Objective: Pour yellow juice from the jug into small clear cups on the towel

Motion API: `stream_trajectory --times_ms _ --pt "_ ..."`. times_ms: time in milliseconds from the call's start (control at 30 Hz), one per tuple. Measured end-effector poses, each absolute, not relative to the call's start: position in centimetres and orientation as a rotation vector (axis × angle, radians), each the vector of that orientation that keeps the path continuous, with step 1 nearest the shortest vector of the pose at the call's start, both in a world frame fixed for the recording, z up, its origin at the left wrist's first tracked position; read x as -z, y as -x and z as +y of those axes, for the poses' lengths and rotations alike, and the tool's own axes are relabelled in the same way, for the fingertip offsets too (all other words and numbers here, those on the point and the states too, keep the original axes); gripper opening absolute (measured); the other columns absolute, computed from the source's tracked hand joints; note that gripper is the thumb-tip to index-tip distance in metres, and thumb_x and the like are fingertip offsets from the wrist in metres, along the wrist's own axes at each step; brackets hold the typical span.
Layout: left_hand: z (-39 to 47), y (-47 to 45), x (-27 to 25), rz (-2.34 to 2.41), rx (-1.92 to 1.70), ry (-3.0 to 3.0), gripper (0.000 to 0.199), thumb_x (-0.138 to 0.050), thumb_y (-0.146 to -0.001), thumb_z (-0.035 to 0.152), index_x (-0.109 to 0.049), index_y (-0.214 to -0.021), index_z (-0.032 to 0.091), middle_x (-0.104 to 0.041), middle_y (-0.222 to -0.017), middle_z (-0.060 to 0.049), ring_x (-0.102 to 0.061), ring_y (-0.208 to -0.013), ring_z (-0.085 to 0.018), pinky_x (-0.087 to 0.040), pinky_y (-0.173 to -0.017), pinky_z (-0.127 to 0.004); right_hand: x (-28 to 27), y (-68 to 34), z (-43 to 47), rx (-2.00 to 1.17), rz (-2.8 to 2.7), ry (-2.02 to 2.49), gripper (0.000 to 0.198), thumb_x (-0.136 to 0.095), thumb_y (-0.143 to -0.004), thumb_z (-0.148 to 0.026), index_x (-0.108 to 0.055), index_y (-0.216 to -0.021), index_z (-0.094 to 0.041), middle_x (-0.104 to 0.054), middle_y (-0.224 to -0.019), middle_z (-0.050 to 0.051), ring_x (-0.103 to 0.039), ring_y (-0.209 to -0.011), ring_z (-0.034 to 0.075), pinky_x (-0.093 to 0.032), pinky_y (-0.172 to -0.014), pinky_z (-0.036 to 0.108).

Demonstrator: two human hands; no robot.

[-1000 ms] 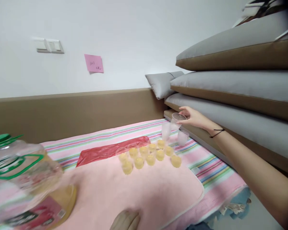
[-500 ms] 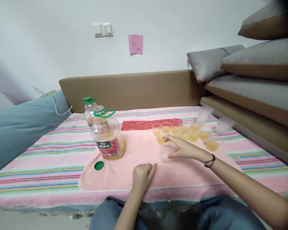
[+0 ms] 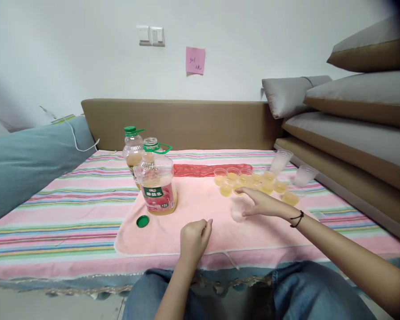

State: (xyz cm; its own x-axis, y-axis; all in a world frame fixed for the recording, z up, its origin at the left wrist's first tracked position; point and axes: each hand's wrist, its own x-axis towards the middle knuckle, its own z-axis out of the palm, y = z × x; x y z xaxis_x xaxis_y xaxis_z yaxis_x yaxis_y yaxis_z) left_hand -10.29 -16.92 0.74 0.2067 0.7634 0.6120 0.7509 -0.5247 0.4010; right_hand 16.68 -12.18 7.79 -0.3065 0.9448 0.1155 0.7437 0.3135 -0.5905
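Observation:
My right hand (image 3: 262,204) reaches in from the right, fingers and thumb curved about a clear plastic cup (image 3: 239,210) that looks empty. The cup stands a little blurred on the pink cloth (image 3: 200,209), just in front of a cluster of clear cups (image 3: 226,190) with yellow juice. Curled into a loose fist, my left hand (image 3: 195,238) rests at the cloth's near edge and holds nothing visible. A big juice bottle (image 3: 158,195) with a pink label stands uncapped at left, its green cap (image 3: 142,221) lying in front.
A second juice bottle (image 3: 133,153), capped, stands behind the first. Red plastic packaging (image 3: 210,170) lies behind the cups. Stacked empty cups (image 3: 282,160) and another stack (image 3: 305,175) lean at right, beside piled cushions (image 3: 360,129). A brown backrest (image 3: 183,124) borders the striped sheet.
The view has shifted slightly. My right hand and the empty cup have moved slightly right together relative to the filled cups. My left hand stays a loose fist.

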Motion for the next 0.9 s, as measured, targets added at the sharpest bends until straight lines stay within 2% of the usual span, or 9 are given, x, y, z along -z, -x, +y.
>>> stream_trajectory --times_ms 100,200,300,400,533,600,700,833,900 --pt "-17.2 10.8 -0.8 1.542 -1.259 -2.408 0.045 -0.044 -0.095 0.032 -0.049 -0.052 0.019 -0.051 -0.045 0.002 -0.047 -0.044 -0.009 -0.026 -0.05 -0.025 -10.0 -16.5 -12.7 -0.664 -2.058 1.429 0.059 -0.079 -0.063 -0.031 -0.061 -0.119 -0.023 -0.061 -0.13 0.01 -0.056 -0.121 0.033 -0.041 -0.105 0.052" --pt "-17.4 11.1 -0.9 1.545 -1.276 -2.392 0.045 -0.043 -0.095 0.031 -0.049 -0.052 0.019 -0.051 -0.044 0.002 -0.049 -0.044 -0.009 -0.027 -0.05 -0.024 -12.7 -15.8 -13.8 -1.054 -1.82 1.202 0.045 -0.071 -0.077 -0.041 -0.06 -0.117 -0.024 -0.06 -0.131 0.009 -0.058 -0.12 0.028 -0.045 -0.104 0.048" --pt "-17.7 10.9 -0.8 1.525 -1.29 -2.389 0.045 -0.043 -0.095 0.029 -0.049 -0.052 0.019 -0.051 -0.044 0.002 -0.05 -0.043 -0.009 -0.028 -0.049 -0.022 -14.5 -14.6 -15.1 -1.378 -1.594 0.979 0.039 -0.067 -0.084 -0.039 -0.057 -0.119 -0.024 -0.057 -0.136 0.008 -0.056 -0.123 0.025 -0.043 -0.107 0.043" --pt "-17.9 10.7 -0.7 1.487 -1.313 -2.408 0.042 -0.045 -0.094 0.027 -0.049 -0.052 0.019 -0.052 -0.045 0.002 -0.05 -0.044 -0.009 -0.029 -0.049 -0.022 -15.0 -13.8 -16.1 -1.388 -1.521 0.904 0.045 -0.073 -0.08 -0.033 -0.054 -0.119 -0.024 -0.061 -0.13 0.009 -0.06 -0.118 0.025 -0.045 -0.106 0.043" --pt "-17.5 11.0 -1.2 1.449 -1.398 -2.415 0.035 -0.047 -0.092 0.026 -0.056 -0.06 0.019 -0.058 -0.051 0.002 -0.054 -0.049 -0.01 -0.034 -0.053 -0.022 -14.8 -13.3 -16.3 -1.296 -1.491 0.957 0.053 -0.077 -0.075 -0.033 -0.05 -0.119 -0.024 -0.068 -0.116 0.008 -0.068 -0.1 0.022 -0.051 -0.095 0.042" --pt "-16.6 11.7 -2.2 1.448 -1.483 -2.391 0.028 -0.046 -0.093 0.026 -0.061 -0.07 0.019 -0.063 -0.059 0.0 -0.059 -0.057 -0.012 -0.039 -0.059 -0.022 -14.7 -13.2 -16.1 -1.29 -1.501 0.986 0.057 -0.08 -0.07 -0.03 -0.049 -0.119 -0.024 -0.071 -0.105 0.007 -0.07 -0.092 0.022 -0.055 -0.086 0.04" --pt "-14.6 13.4 -4.5 1.529 -1.738 -2.269 0.021 -0.042 -0.094 0.025 -0.06 -0.1 0.017 -0.068 -0.083 -0.006 -0.064 -0.081 -0.016 -0.045 -0.078 -0.028 -14.4 -12.8 -15.4 -1.318 -1.539 0.99 0.062 -0.082 -0.066 -0.025 -0.05 -0.119 -0.024 -0.072 -0.095 0.005 -0.069 -0.086 0.021 -0.058 -0.072 0.035" --pt "-11.9 16.2 -6.4 1.81 -2.331 -1.853 0.032 -0.052 -0.088 0.028 -0.048 -0.118 0.015 -0.058 -0.106 -0.012 -0.054 -0.105 -0.024 -0.041 -0.095 -0.041 -14.3 -11.5 -13.4 -1.294 -1.648 0.981 0.063 -0.087 -0.059 -0.022 -0.055 -0.114 -0.022 -0.072 -0.097 0.005 -0.068 -0.074 0.015 -0.057 -0.07 0.031" --pt "-11.0 17.5 -5.9 1.93 -2.458 -1.681 0.045 -0.058 -0.083 0.032 -0.044 -0.123 0.015 -0.052 -0.116 -0.013 -0.049 -0.113 -0.027 -0.038 -0.099 -0.047 -14.8 -10.4 -12.1 -1.284 -1.693 0.983 0.061 -0.088 -0.056 -0.023 -0.058 -0.109 -0.02 -0.072 -0.095 0.005 -0.068 -0.069 0.014 -0.058 -0.068 0.03"
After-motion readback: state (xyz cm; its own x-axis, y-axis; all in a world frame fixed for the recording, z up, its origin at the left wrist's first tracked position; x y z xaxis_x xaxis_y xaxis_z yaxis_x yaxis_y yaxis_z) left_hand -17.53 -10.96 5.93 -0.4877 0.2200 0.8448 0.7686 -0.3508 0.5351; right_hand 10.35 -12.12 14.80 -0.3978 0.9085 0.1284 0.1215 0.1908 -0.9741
